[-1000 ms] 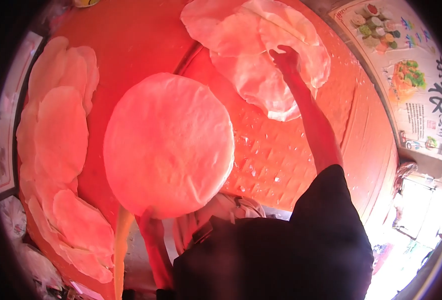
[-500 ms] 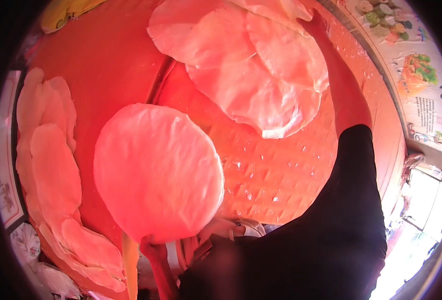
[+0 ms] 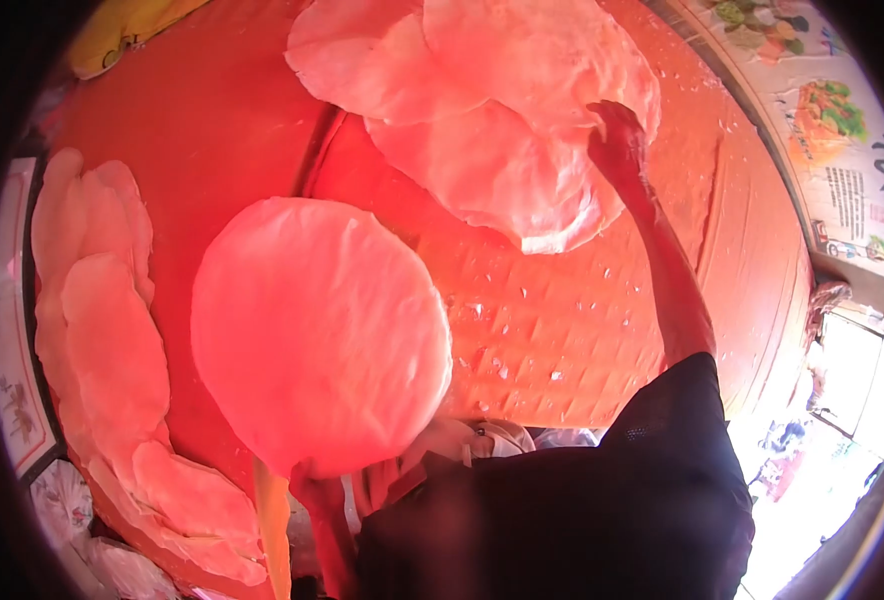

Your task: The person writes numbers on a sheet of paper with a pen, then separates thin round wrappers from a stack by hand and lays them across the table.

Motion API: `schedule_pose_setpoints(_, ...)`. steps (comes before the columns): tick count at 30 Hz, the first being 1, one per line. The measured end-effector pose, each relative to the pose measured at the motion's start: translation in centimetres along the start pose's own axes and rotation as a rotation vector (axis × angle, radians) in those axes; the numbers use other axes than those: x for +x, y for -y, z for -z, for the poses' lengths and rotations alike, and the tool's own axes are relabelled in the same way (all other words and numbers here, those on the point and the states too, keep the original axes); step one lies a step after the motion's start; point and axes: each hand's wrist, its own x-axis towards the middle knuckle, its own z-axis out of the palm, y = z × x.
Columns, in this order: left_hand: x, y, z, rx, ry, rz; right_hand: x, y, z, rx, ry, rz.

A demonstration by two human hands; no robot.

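Note:
My left hand grips the near edge of a large, thin, round flatbread, which lies spread out in front of me. Across the table, my right hand is at the right side of a pile of overlapping flatbreads. Its fingers and thumb are bent together at the edge of the top flatbread, apparently pinching it. What lies under the fingers is partly hidden. More thin flatbreads overlap in a long row down the left side. Everything looks pink in the red light.
The red-orange table is strewn with small pale crumbs, and a dark seam crosses it. A yellow item lies at the far left corner. Plastic bags sit at the lower left. A printed panel borders the right side.
My right hand has come from the far right edge back toward me, onto the pile's right side. The top flatbread now lies spread more widely over the pile. My left hand has barely moved.

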Motion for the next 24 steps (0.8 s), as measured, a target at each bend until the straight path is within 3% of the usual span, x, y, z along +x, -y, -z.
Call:
schedule_pose_setpoints(2, -0.7, -0.9, -2.7, -0.036, 0.056, -0.053, 0.9, 4.6, 0.4, 0.082, -0.061, 0.033)
schedule_pose_setpoints(5, -2.4, -2.1, -3.7, -0.103, 0.103, -0.121, 1.1, 15.1, 2.0, 0.520, 0.174, -0.129)
schedule_pose_setpoints(6, -2.9, -2.6, -3.9, -0.082, 0.138, -0.160, 0.3, 19.7, 3.0, 0.705, 0.288, -0.183)
schedule_pose_setpoints(8, -3.5, -3.9, -6.3, 0.048, 0.142, -0.276, -2.0, 29.2, 6.6, 1.006, 0.780, -0.221)
schedule_pose_setpoints(9, -3.5, -4.6, -8.3, 0.153, 0.113, -0.353, -3.6, 32.6, 7.5, 1.107, 0.829, -0.063)
schedule_pose_setpoints(11, -2.7, -5.4, -8.0, 0.176, 0.341, -0.357, -6.6, 37.8, 9.5, 1.262, 0.859, 0.155)
schedule_pose_setpoints(13, -2.6, -5.6, -9.9, 0.274, 0.223, -0.441, -7.8, 40.5, 10.5, 1.228, 0.852, 0.281)
schedule_pose_setpoints(16, -2.5, -5.8, -10.0, 0.189, 0.249, -0.364, -8.7, 40.6, 10.1, 1.224, 0.955, 0.277)
schedule_pose_setpoints(19, -2.7, -6.3, -10.3, 0.050, 0.309, -0.257, -9.8, 42.2, 10.9, 1.038, 0.757, 0.370)
schedule_pose_setpoints(22, -2.6, -6.2, -10.2, 0.020, 0.339, -0.256, -8.8, 40.7, 10.3, 1.312, 1.048, 0.088)
schedule_pose_setpoints(24, -2.9, -6.5, -10.9, 0.035, 0.308, -0.264, -9.1, 40.6, 10.0, 1.318, 1.009, 0.084)
